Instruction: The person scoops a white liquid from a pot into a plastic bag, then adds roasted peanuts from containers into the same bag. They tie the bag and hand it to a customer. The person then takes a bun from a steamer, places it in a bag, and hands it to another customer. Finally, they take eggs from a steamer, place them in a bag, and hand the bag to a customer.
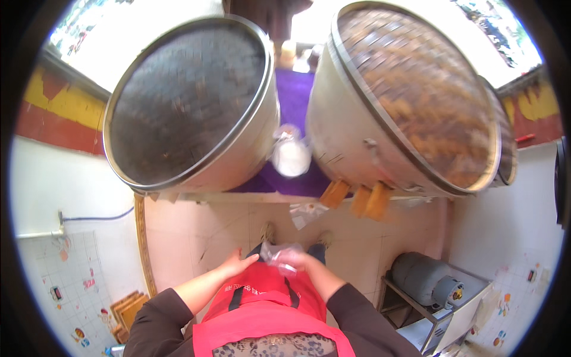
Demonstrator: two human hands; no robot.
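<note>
My right hand (292,259) is closed on a crumpled clear plastic bag or film (273,253) in front of the red apron (267,285). Close by on the left, my left hand (241,262) has its thumb and fingers apart near the film's edge; whether it touches the film is unclear. Beyond the hands, a small round container with white contents (291,157) stands on a purple cloth (294,98) between two large round vessels. A dark woven lid tops the left vessel (187,102), and a brown woven one the right vessel (419,98).
Wooden slats (361,198) jut out below the right vessel. A piece of clear plastic (308,214) hangs at the table's edge. On the right, a grey gas cylinder (421,279) lies on a metal frame. Wooden boards (129,312) lean by the left wall.
</note>
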